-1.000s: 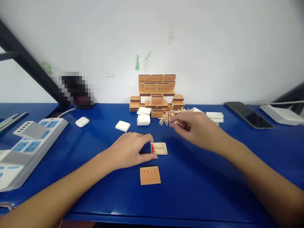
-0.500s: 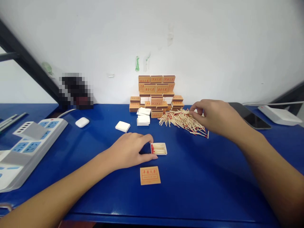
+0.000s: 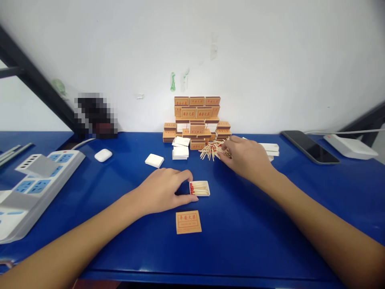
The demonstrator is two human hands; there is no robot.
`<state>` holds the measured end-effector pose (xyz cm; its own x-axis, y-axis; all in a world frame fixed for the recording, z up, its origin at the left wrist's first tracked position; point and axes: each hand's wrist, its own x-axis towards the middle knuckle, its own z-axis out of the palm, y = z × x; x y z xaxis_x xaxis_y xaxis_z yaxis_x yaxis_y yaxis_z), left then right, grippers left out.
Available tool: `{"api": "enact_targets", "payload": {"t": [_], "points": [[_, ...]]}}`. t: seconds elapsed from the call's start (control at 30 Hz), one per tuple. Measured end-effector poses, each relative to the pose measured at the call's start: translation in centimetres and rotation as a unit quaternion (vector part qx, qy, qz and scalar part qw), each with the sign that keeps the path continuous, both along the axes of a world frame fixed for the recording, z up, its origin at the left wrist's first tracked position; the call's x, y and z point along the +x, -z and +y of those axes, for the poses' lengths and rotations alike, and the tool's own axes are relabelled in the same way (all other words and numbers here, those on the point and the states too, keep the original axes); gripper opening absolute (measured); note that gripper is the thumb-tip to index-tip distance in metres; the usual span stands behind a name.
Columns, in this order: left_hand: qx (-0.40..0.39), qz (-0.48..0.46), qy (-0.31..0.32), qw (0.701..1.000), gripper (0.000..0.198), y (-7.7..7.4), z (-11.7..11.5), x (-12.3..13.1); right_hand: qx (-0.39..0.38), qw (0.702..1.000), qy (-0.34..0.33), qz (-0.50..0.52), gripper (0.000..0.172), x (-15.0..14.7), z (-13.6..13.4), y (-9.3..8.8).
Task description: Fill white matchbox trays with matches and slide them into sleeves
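Observation:
My left hand [image 3: 164, 190] grips the left end of a small white matchbox tray [image 3: 208, 188] between thumb and fingers. Inside the tray lies a layer of red-headed matches [image 3: 199, 188], heads toward my left hand. My right hand [image 3: 243, 156] is at the pile of loose matches [image 3: 209, 150], its fingers curled and closed onto them; the hand covers the pile's right part. How many matches the fingertips hold is hidden. An orange matchbox sleeve [image 3: 188, 222] with red print lies flat in front of the tray.
Stacked orange matchboxes [image 3: 197, 114] stand against the wall. White trays [image 3: 180, 152] sit before them, another white tray [image 3: 154, 160] lies left, and more white trays [image 3: 270, 149] lie behind my right hand. A phone [image 3: 311, 147], earbud case [image 3: 103, 155] and power strip [image 3: 45, 188] flank these.
My right hand has moved left across the match pile, uncovering white trays to its right. My left hand keeps its grip on the tray. The view has shifted slightly.

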<state>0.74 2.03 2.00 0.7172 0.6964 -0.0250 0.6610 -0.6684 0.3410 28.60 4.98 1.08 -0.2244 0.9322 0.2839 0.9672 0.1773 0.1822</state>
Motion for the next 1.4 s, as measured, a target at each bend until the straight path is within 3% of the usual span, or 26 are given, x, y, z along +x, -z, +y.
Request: {"api": "enact_targets", "payload": {"t": [0.23,0.47,0.83,0.97,1.1,1.2,1.4], "points": [[0.001,0.000,-0.002,1.000,0.038,0.1,0.1,0.1,-0.039,0.998,0.037,-0.013,0.026,-1.0,-0.3,-0.8],[0.001,0.003,-0.002,1.000,0.038,0.0,0.0,0.1,-0.043,0.998,0.031,-0.020,0.033,-1.3,-0.3,-0.8],[0.007,-0.001,0.003,1.000,0.038,0.1,0.1,-0.1,-0.014,0.998,0.063,0.027,0.032,0.7,-0.4,-2.0],[0.004,-0.002,0.005,1.000,0.039,0.0,0.0,-0.1,-0.014,0.986,-0.002,0.164,0.032,1.3,-0.6,-2.2],[0.003,0.001,0.003,1.000,0.039,0.0,0.1,-0.1,-0.128,0.934,-0.143,0.303,0.035,-0.1,-1.1,-1.3],[0.005,0.005,0.001,1.000,0.039,0.1,0.1,0.0,-0.182,0.911,-0.173,0.327,0.027,-1.7,-1.4,-0.2],[0.005,0.009,0.005,1.000,0.038,0.1,0.1,-0.1,-0.192,0.911,-0.190,0.312,0.014,-2.0,-1.4,0.7]]}}
